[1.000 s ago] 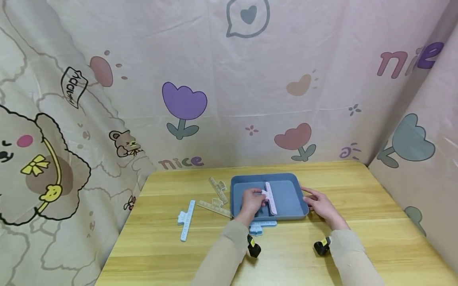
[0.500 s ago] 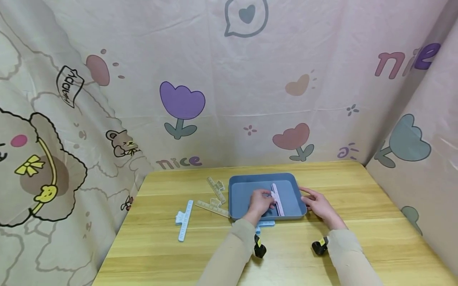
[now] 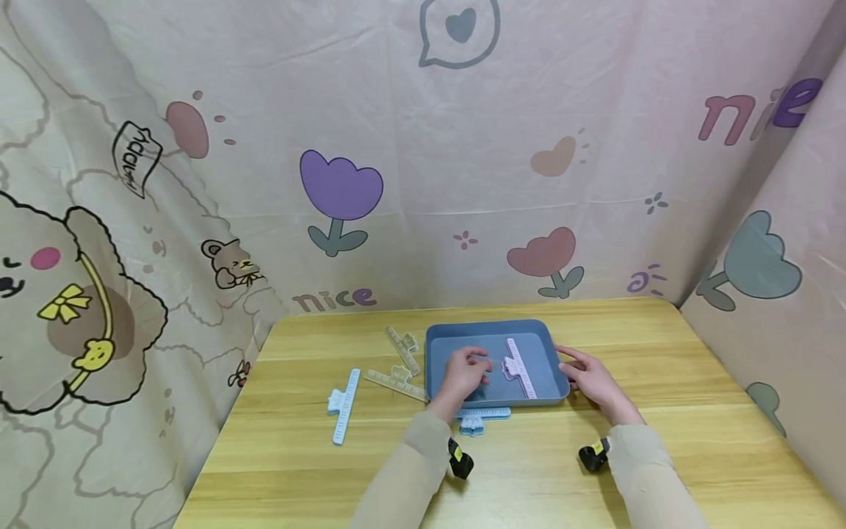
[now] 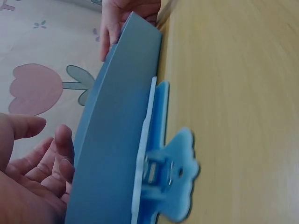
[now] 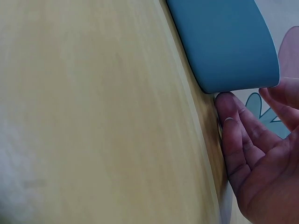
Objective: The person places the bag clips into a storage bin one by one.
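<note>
A pale pink ruler clip point(image 3: 519, 367) lies in the right half of the shallow blue-grey tray point(image 3: 456, 344). Just left of it, over the tray, my left hand point(image 3: 465, 373) holds nothing, its fingers loosely bent and apart from the clip. My right hand point(image 3: 593, 380) is at the tray's right end. In the right wrist view its fingertips point(image 5: 227, 105) touch the outer wall of the tray point(image 5: 229, 51), with the thumb near the rim. Against the tray's front wall sits a light blue ruler clip point(image 4: 175, 172), seen close in the left wrist view.
Left of the tray, another light blue ruler clip point(image 3: 345, 408) lies on the wooden table point(image 3: 284, 470). Two clear ruler clips point(image 3: 396, 383) lie nearer the tray's left side. A printed curtain point(image 3: 410, 147) hangs behind the table and along both sides.
The left hand carried the pink ruler clip rightward in the tray, let go of it and drew back left. The clip now lies flat. The right hand stayed at the tray's end.
</note>
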Tool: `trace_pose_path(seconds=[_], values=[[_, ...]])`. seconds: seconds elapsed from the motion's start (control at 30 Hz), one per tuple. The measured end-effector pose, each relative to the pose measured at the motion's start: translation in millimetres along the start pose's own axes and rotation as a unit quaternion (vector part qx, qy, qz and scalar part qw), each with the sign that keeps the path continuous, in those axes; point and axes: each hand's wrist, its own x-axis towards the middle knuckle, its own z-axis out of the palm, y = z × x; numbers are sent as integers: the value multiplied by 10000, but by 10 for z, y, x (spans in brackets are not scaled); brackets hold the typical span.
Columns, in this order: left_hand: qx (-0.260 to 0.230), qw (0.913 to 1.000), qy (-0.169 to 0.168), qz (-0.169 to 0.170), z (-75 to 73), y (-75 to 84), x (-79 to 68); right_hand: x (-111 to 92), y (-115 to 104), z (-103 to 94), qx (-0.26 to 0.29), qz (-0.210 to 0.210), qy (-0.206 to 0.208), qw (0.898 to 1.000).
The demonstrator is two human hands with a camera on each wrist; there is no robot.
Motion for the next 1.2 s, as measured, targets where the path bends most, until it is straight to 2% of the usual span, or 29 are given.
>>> trace_pose_path(seconds=[0.13, 0.27, 0.5, 0.67, 0.73, 0.83, 1.03, 1.2], values=[[176, 9994, -42, 280, -131, -13, -60, 4, 3, -11, -41, 36, 5, 10000], [235, 9975, -291, 603, -264, -42, -147, -1, -4, -13, -23, 49, 7, 10000], [-36, 9947, -623, 819, -479, -65, -288, -10, -12, -2, 73, -4, 27, 10000], [239, 9928, -728, 921, -678, 30, -467, -8, -10, -4, 10, 3, 19, 10000], [387, 9914, -767, 992, -767, 18, -512, -5, -10, -5, -40, 7, 10, 10000], [491, 9898, -747, 1110, -907, -79, -523, -1, -8, -6, -79, 17, -3, 10000], [536, 9923, -586, 946, -1232, -167, -600, -3, 3, -19, -122, 72, 32, 9999], [555, 9948, -191, 832, -1497, -222, -685, 0, 4, -21, -116, 74, 0, 9999]])
